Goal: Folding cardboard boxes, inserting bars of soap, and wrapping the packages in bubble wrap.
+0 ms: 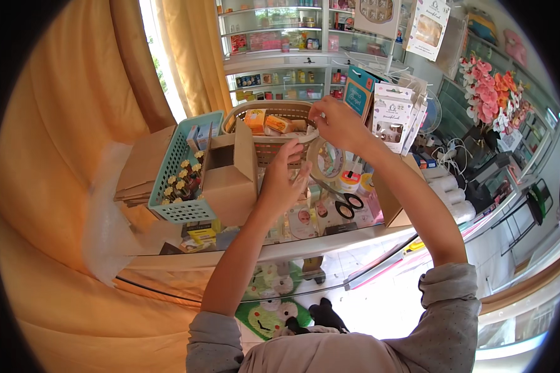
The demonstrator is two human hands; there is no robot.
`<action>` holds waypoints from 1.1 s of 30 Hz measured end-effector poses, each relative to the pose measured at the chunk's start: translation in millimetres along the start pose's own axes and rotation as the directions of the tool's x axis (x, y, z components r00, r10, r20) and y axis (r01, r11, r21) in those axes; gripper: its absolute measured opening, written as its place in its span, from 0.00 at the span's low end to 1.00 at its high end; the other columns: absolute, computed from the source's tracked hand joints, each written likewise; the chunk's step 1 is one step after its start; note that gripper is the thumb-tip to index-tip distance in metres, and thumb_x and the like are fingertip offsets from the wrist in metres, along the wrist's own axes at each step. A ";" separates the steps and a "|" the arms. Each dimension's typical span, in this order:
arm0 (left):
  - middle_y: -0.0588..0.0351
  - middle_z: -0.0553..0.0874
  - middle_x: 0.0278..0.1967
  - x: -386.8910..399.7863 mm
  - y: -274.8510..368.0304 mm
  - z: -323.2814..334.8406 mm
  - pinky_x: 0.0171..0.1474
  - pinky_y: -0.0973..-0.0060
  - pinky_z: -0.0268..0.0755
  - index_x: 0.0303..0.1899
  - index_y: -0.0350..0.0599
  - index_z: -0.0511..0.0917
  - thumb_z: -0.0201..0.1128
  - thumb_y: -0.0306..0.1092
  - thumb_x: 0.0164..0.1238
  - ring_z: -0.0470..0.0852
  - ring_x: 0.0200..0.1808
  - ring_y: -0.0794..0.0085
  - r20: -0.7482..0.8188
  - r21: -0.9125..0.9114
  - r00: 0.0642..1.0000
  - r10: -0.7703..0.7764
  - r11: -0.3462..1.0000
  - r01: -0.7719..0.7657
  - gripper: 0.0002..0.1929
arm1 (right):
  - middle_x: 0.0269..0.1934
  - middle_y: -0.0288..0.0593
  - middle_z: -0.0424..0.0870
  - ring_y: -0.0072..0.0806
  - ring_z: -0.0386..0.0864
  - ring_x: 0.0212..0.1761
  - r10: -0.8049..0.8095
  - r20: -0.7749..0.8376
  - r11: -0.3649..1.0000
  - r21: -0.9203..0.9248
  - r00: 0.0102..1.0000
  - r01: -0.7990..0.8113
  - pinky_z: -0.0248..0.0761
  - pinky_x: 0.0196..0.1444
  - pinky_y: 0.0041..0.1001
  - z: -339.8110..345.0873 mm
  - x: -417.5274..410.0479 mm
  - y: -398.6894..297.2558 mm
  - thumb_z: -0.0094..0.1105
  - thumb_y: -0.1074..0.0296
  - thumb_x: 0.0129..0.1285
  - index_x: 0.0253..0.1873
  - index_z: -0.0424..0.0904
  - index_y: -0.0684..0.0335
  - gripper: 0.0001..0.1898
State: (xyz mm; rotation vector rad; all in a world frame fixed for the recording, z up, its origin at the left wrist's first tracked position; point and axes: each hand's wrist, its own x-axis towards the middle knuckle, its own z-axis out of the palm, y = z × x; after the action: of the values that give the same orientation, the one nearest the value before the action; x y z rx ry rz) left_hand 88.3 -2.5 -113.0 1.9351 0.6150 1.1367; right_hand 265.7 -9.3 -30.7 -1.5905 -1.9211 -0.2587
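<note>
My left hand (285, 179) is raised over the glass counter with its fingers apart and nothing in it, just in front of a brown plastic basket (270, 148) that holds orange boxes (255, 120). At the basket's right rim is my right hand (338, 122), its fingers bent; whether they touch the rim or hold something small, I cannot tell. Below it a roll of tape (325, 159) stands on edge, beside black-handled scissors (349, 205). To the left, an open cardboard box (231, 186) leans at a green plastic basket (182, 213) containing several bottles with gold flower-shaped caps (185, 164).
Flattened cardboard (144, 161) lies left of the green basket, near an orange curtain (65, 186). Right of the scissors stand another cardboard box (403, 186), packs of false nails (392, 116) and white rolls (452, 196). Jars (350, 181) sit by the tape. The counter's front edge (261, 252) runs below my forearms.
</note>
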 end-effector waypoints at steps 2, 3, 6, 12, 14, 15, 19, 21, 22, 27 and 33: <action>0.39 0.75 0.61 2.8 -5.7 -0.8 0.57 0.69 0.74 0.67 0.35 0.62 0.60 0.33 0.70 0.77 0.61 0.58 0.000 -0.046 0.999 0.041 0.998 -0.041 0.27 | 0.40 0.49 0.78 0.43 0.80 0.43 -0.021 -0.016 1.000 -0.010 1.000 0.021 0.73 0.47 0.36 -1.5 -10.9 -8.1 0.54 0.72 0.61 0.42 0.80 0.64 0.07; 0.39 0.75 0.61 5.2 -8.7 -0.1 0.57 0.69 0.74 0.67 0.35 0.62 0.60 0.33 0.70 0.77 0.61 0.58 -0.003 -0.045 0.999 0.038 0.998 -0.038 0.27 | 0.40 0.49 0.78 0.42 0.79 0.42 -0.016 -0.004 0.998 0.066 1.000 0.017 0.73 0.46 0.36 -2.2 -17.1 -11.0 0.54 0.74 0.61 0.42 0.80 0.64 0.07; 0.36 0.75 0.61 7.7 -16.3 2.3 0.60 0.70 0.72 0.66 0.32 0.62 0.56 0.29 0.73 0.75 0.64 0.59 0.002 -0.163 0.996 0.089 0.983 -0.087 0.24 | 0.39 0.48 0.77 0.39 0.78 0.41 -0.043 -0.023 0.984 0.172 0.999 0.046 0.72 0.44 0.34 -1.5 -40.1 -20.4 0.54 0.77 0.59 0.42 0.79 0.65 0.07; 0.38 0.74 0.62 -6.9 -5.9 -2.3 0.65 0.72 0.67 0.68 0.31 0.59 0.52 0.25 0.75 0.72 0.66 0.61 0.099 -0.278 0.985 0.142 0.954 -0.110 0.23 | 0.39 0.46 0.77 0.36 0.78 0.40 -0.108 -0.117 0.928 0.345 0.987 0.143 0.71 0.40 0.30 -11.8 -68.9 -33.0 0.56 0.80 0.58 0.41 0.78 0.67 0.06; 0.40 0.73 0.64 -25.0 1.6 -6.8 0.66 0.73 0.65 0.68 0.33 0.60 0.52 0.26 0.75 0.71 0.67 0.63 0.165 -0.392 0.982 0.090 0.920 -0.019 0.24 | 0.39 0.45 0.76 0.34 0.77 0.40 -0.118 -0.137 0.913 0.373 0.983 0.162 0.70 0.39 0.28 -13.7 -74.4 -37.1 0.57 0.80 0.59 0.41 0.77 0.67 0.06; 0.40 0.73 0.64 -33.7 9.7 -12.2 0.66 0.73 0.65 0.68 0.33 0.60 0.52 0.26 0.75 0.71 0.67 0.63 0.159 -0.384 0.983 0.089 0.923 -0.021 0.24 | 0.39 0.44 0.76 0.33 0.77 0.40 -0.086 -0.088 0.905 0.411 0.992 0.115 0.70 0.39 0.28 -14.6 -76.9 -39.8 0.57 0.79 0.60 0.41 0.77 0.66 0.05; 0.46 0.72 0.66 -66.3 35.7 -45.3 0.68 0.71 0.63 0.69 0.36 0.61 0.49 0.25 0.75 0.70 0.68 0.65 0.191 -0.233 0.982 0.001 0.971 0.044 0.23 | 0.41 0.41 0.75 0.29 0.76 0.42 -0.070 -0.009 0.875 0.479 0.998 0.065 0.70 0.41 0.28 2.4 -77.7 -49.7 0.60 0.76 0.62 0.44 0.76 0.64 0.07; 0.47 0.73 0.65 -80.7 45.9 -59.4 0.67 0.71 0.64 0.69 0.37 0.61 0.49 0.25 0.75 0.71 0.67 0.65 0.181 -0.175 0.984 0.009 0.984 0.023 0.22 | 0.43 0.41 0.75 0.30 0.76 0.43 -0.084 -0.001 0.856 0.513 0.996 0.073 0.70 0.43 0.28 12.1 -76.4 -58.0 0.60 0.75 0.62 0.46 0.75 0.64 0.08; 0.47 0.74 0.64 -87.3 51.7 -64.5 0.66 0.71 0.65 0.68 0.37 0.63 0.49 0.25 0.75 0.71 0.67 0.65 0.186 -0.171 0.982 -0.029 0.983 0.061 0.22 | 0.44 0.41 0.75 0.30 0.76 0.44 -0.089 0.004 0.840 0.537 0.996 0.073 0.71 0.45 0.28 16.7 -75.1 -62.1 0.61 0.74 0.63 0.48 0.74 0.63 0.10; 0.49 0.78 0.59 -110.8 52.1 -92.7 0.58 0.73 0.71 0.62 0.37 0.69 0.51 0.26 0.75 0.77 0.61 0.69 0.094 -0.202 0.995 -0.016 0.979 0.035 0.17 | 0.47 0.42 0.75 0.30 0.76 0.48 -0.080 -0.007 0.773 0.630 0.997 0.067 0.72 0.51 0.28 40.8 -64.8 -82.2 0.60 0.71 0.66 0.52 0.72 0.64 0.12; 0.54 0.83 0.50 -95.3 36.6 -132.8 0.50 0.78 0.74 0.54 0.38 0.75 0.53 0.30 0.76 0.82 0.45 0.76 -0.385 -0.049 0.911 0.146 0.983 -0.179 0.12 | 0.51 0.43 0.74 0.28 0.75 0.52 -0.001 0.037 0.689 0.724 0.999 -0.026 0.71 0.53 0.28 59.6 -49.2 -91.3 0.56 0.64 0.71 0.58 0.67 0.63 0.17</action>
State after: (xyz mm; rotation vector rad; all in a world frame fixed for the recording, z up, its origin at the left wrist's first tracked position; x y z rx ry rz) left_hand -73.3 -41.0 -92.1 1.7292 0.6043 1.6415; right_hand 163.8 -41.7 -84.4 -1.0529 -1.7051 0.5036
